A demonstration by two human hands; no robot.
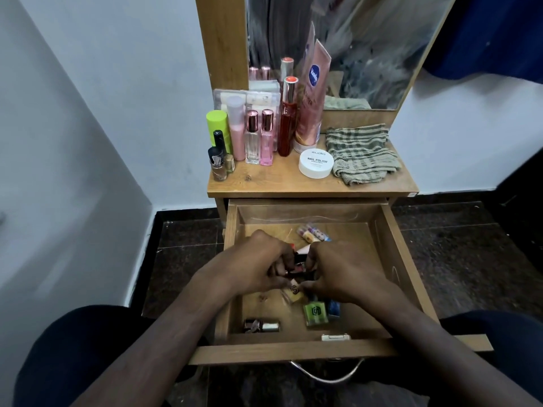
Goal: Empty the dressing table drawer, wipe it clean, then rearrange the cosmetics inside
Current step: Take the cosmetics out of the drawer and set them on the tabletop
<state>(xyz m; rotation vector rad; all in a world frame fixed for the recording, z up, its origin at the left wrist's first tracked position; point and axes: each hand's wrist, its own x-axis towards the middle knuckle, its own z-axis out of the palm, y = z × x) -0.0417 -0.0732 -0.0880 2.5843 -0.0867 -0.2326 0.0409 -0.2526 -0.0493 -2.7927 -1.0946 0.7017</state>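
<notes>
Head cam looked down on the open drawer [390, 254] at centre-bottom of the frame. Both hands were inside it, close together at mid-frame. Left hand [258, 268] had fingers curled round small cosmetics; right hand [338, 271] likewise curled, pinching small items at the same cluster [293, 264]. Exactly which pieces each held: can't tell, fingers covered them. Loose in the drawer: a pack of small tubes [311, 234] towards the back, a green bottle [316, 314] w/ a blue one [335, 307] just beside it lower right, and a nail polish bottle [261, 325] lying on its side near the front left. Metal handle [326, 374] hung below the drawer front.

Above, on the tabletop [264, 179]: bottles grouped at left, incl. a lime-green stick [217, 124], two pink-capped perfume bottles [260, 136], a tall red bottle [287, 124] and a pink lotion tube [313, 92] leaning at the mirror [367, 48]. White nail polish remover tub [316, 163] sat centre, folded striped cloth [361, 154] just right of it.
</notes>
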